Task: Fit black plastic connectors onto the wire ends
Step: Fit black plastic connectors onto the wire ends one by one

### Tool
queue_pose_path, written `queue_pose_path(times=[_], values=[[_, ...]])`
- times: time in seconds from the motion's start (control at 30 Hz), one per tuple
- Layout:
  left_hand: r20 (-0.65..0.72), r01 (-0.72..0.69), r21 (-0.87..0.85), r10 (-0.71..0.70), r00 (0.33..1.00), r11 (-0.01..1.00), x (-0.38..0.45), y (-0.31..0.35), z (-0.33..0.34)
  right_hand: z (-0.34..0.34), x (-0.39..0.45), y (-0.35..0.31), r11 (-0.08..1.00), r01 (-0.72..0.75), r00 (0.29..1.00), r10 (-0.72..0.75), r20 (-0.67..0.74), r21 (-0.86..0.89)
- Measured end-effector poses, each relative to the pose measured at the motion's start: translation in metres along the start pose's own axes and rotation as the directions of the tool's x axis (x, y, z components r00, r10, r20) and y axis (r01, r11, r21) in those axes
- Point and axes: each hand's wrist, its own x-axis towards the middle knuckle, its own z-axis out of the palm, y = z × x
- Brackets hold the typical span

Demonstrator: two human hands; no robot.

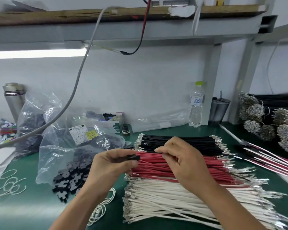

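Note:
My left hand (112,165) pinches a black plastic connector (133,157) between thumb and fingers, just above the left ends of the red wires (160,170). My right hand (179,161) hovers over the red wires and pinches a thin black wire (229,173) that trails off to the right. Three flat stacks lie on the green mat: black wires (178,143) at the back, red in the middle, white wires (173,201) at the front. All have metal terminals at both ends. Loose black connectors (68,181) spill from a clear plastic bag (56,156) on the left.
More bags of parts (32,120) and a small carton (114,122) stand at the back left. A water bottle (196,105) and a dark cup (219,110) stand by the wall. Finished harnesses (264,156) and bundled wires (269,120) lie at the right. White rubber bands (12,185) lie at front left.

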Motion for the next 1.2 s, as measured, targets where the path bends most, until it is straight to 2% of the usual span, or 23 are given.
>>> queue_pose_path(times=[0.1,0.23,0.33,0.67,0.83,1.0,1.2], values=[[-0.019,0.016,0.009,-0.015,1.000,1.000,0.000,0.000,0.001,-0.003,0.000,0.000,0.999,-0.029,0.999,0.030,-0.034,0.015],[0.004,0.026,0.004,-0.026,1.000,1.000,-0.002,0.001,0.005,-0.002,-0.001,-0.008,0.996,0.078,0.995,-0.080,-0.052,-0.047],[0.008,0.025,-0.002,-0.025,1.000,1.000,-0.002,0.001,0.007,-0.002,-0.001,-0.009,0.991,0.105,0.992,-0.110,-0.066,-0.080],[-0.007,0.027,-0.006,-0.027,1.000,1.000,-0.004,0.004,0.007,-0.001,0.000,-0.005,0.998,0.057,0.997,-0.055,-0.061,0.022],[0.001,0.016,0.003,-0.016,1.000,1.000,-0.005,0.004,0.008,-0.003,-0.002,-0.005,0.996,0.072,0.997,-0.072,0.009,-0.045],[0.000,-0.002,0.020,0.002,1.000,1.000,-0.005,0.005,0.006,-0.007,0.001,-0.006,0.998,0.038,0.999,-0.040,-0.032,-0.046],[0.028,-0.034,0.047,0.033,0.999,0.998,-0.005,0.005,0.006,-0.005,0.001,-0.011,0.988,0.105,0.991,-0.095,0.091,-0.113]])
